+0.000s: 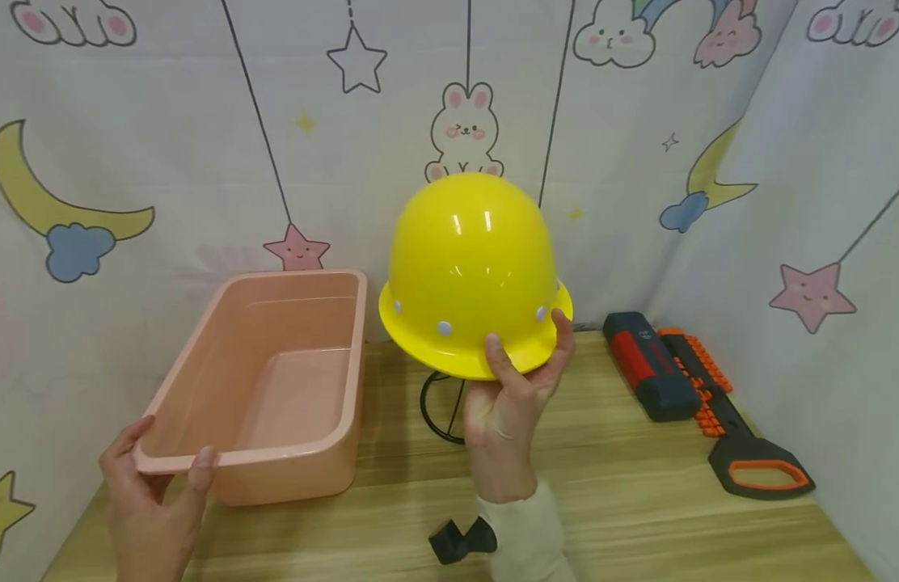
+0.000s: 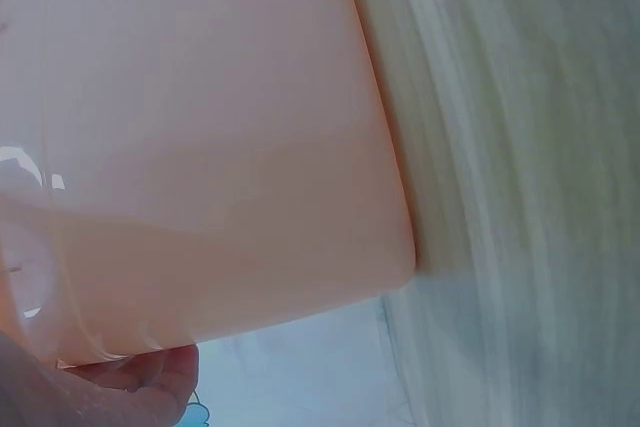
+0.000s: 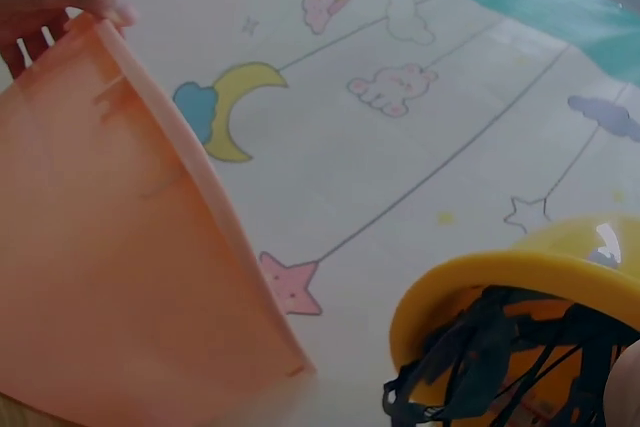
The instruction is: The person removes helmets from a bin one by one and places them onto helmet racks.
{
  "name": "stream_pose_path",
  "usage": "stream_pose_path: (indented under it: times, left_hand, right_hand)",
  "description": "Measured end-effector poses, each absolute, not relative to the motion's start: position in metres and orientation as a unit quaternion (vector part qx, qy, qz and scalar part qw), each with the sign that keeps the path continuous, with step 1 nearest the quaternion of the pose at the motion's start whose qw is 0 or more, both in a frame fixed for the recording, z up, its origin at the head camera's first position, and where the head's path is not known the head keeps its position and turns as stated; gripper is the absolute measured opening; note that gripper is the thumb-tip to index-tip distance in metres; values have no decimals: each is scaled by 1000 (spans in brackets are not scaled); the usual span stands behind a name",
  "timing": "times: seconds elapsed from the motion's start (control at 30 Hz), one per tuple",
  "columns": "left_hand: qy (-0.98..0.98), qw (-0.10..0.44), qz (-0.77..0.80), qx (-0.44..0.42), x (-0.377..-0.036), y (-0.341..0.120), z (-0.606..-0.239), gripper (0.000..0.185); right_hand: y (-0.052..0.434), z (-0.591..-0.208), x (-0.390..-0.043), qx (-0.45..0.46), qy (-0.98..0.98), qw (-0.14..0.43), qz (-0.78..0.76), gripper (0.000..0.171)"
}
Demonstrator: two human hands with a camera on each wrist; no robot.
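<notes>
My right hand (image 1: pixel 518 380) grips the brim of a yellow hard hat (image 1: pixel 473 271), thumb on top and fingers round the edge. The hat sits over a black wire stand (image 1: pixel 441 408). In the right wrist view the hard hat (image 3: pixel 520 297) shows its black inner straps (image 3: pixel 500 357). My left hand (image 1: pixel 158 477) pinches the near rim of an empty pink plastic tub (image 1: pixel 275 380) standing on the wooden table (image 1: pixel 624 493). The tub's side (image 2: pixel 220 147) fills the left wrist view, with my fingers (image 2: pixel 140 377) at its lower edge.
A dark blue and red tool with orange ribbed parts (image 1: pixel 682 380) and a black-and-orange handle (image 1: pixel 758 473) lies at the right. A small black clip-like piece (image 1: pixel 460 540) lies near the front edge. Printed curtain cloth (image 1: pixel 202 162) closes off the back and both sides.
</notes>
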State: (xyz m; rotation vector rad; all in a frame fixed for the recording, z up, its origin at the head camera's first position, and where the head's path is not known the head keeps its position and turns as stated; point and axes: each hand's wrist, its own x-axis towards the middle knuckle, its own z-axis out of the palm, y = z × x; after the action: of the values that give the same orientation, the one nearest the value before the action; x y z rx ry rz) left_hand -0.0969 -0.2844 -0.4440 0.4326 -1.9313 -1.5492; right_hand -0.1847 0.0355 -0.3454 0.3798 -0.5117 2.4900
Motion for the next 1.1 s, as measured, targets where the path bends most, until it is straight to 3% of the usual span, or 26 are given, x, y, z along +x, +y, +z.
stream_pose_path:
  times: [0.43, 0.67, 1.1]
  left_hand:
    - [-726, 318, -586, 165, -99, -282, -444, 82]
    - [-739, 318, -569, 169, -98, -281, -445, 81]
    - [-735, 309, -576, 179, -97, -281, -445, 81]
  right_hand:
    - [51, -341, -166, 86, -328, 246, 908, 61]
    - [68, -350, -154, 60, -442, 211, 870, 66]
    - [88, -357, -154, 85, -543, 228, 804, 58]
